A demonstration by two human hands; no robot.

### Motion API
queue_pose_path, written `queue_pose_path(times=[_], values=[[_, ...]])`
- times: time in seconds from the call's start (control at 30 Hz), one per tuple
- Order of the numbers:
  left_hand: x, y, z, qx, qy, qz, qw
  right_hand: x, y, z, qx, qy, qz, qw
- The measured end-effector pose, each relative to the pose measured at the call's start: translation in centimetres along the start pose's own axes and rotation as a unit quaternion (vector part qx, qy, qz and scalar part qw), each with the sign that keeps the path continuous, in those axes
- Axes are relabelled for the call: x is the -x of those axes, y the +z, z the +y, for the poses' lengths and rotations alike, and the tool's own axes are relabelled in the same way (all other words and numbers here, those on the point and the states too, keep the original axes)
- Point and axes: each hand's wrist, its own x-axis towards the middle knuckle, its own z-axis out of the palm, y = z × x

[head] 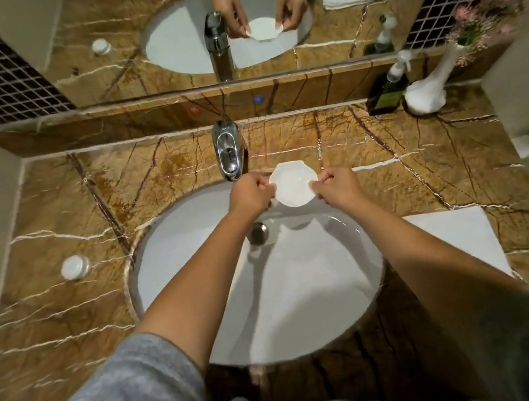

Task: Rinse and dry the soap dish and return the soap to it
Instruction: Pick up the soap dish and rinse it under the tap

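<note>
Soap dish (293, 182) in white, with an eight-sided rim, sat between our two hands above the far edge of the basin (194, 246), just right of the faucet (229, 152) and tilted a little toward us. Our left hand (248, 196) gripped the dish's left rim, its fingers (262, 185) curled and pinching that edge. Our right hand (341, 188) did the same on the right rim, fingers (323, 177) pressed together on the edge. No water could be seen running from the faucet, and the dish looked bare.

Left of the basin, a small round white object (74, 268) rested on the brown marble table (67, 318); we could not tell whether it was the soap. Right of the basin lay a flat folded white towel (459, 238). Far right of the faucet, against the back ledge, stood a dark green pump bottle (386, 94) and just beside it a white vase (429, 92) with pink flowers. Behind the faucet, the mirror (125, 31) repeated our hands and the dish. Grey sleeves (114, 397) covered our upper arms.
</note>
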Motion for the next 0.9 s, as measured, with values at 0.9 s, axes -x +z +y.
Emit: queue_pose_path(times=[0.9], values=[[9.3,-0.1,-9.5,-0.018,0.095,0.050,0.994,10.2,3.9,3.3,0.110,-0.239,-0.030,0.964]])
